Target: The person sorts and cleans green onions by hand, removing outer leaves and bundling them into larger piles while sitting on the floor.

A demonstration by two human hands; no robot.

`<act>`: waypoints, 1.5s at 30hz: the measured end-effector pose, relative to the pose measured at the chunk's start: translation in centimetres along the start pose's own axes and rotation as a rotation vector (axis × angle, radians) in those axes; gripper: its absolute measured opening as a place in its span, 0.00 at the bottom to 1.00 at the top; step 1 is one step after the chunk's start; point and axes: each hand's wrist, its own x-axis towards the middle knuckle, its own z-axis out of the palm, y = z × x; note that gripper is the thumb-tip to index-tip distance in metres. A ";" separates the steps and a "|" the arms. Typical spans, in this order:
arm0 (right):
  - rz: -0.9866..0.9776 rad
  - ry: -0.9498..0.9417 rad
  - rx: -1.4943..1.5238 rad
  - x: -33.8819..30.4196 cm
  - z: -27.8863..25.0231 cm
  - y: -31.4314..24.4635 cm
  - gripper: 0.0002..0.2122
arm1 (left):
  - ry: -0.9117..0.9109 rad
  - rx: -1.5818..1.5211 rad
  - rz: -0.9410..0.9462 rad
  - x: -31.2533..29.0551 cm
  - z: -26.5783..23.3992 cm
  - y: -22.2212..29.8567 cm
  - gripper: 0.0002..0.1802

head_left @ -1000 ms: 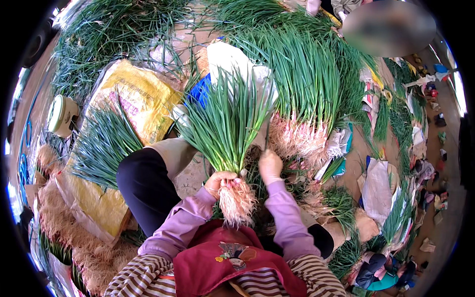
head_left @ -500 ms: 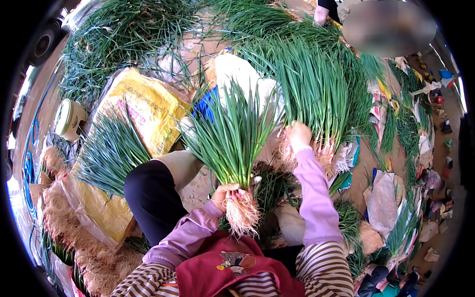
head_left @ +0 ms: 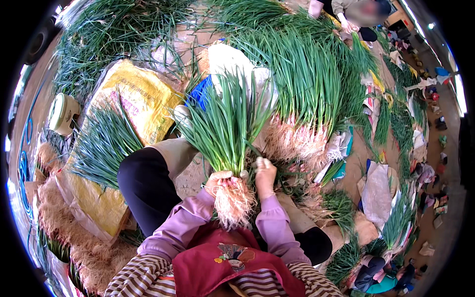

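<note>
Upright in front of my lap, a thick bunch of green onions (head_left: 222, 131) is held by my left hand (head_left: 221, 182), which is closed around its base just above the pale roots. Close by on the right, my right hand (head_left: 265, 174) is closed in a pinch. A dark green onion leaf (head_left: 254, 150) runs up and leftward from its fingers. Its fingertips are partly hidden. Beyond it lies a long row of green onions (head_left: 309, 84), their reddish-white roots (head_left: 297, 140) pointing towards me.
A yellow woven sack (head_left: 138, 91) lies at the left, beside another onion bunch (head_left: 101, 148) and a white bucket (head_left: 64, 114). Root-end-out onions (head_left: 79, 232) are stacked at lower left. Loose greens (head_left: 118, 34) heap at the far left. Another person's hand (head_left: 349, 26) is at the far right.
My right hand has left the onion row and come back towards me, beside the bunch. My left hand still grips the bunch, slightly lower and left. The other person's hand has come into view.
</note>
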 end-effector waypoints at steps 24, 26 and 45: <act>-0.257 -0.610 -0.526 -1.7 -6.0 -4.1 0.16 | 0.031 0.012 0.106 0.1 3.2 0.1 0.23; -0.256 -0.666 -0.327 -2.7 -6.0 -2.1 0.24 | 0.036 -0.005 0.075 0.6 2.6 -0.3 0.23; 0.118 -0.091 0.067 1.5 -1.3 3.1 0.09 | 0.024 -0.023 0.003 0.7 1.1 -0.7 0.17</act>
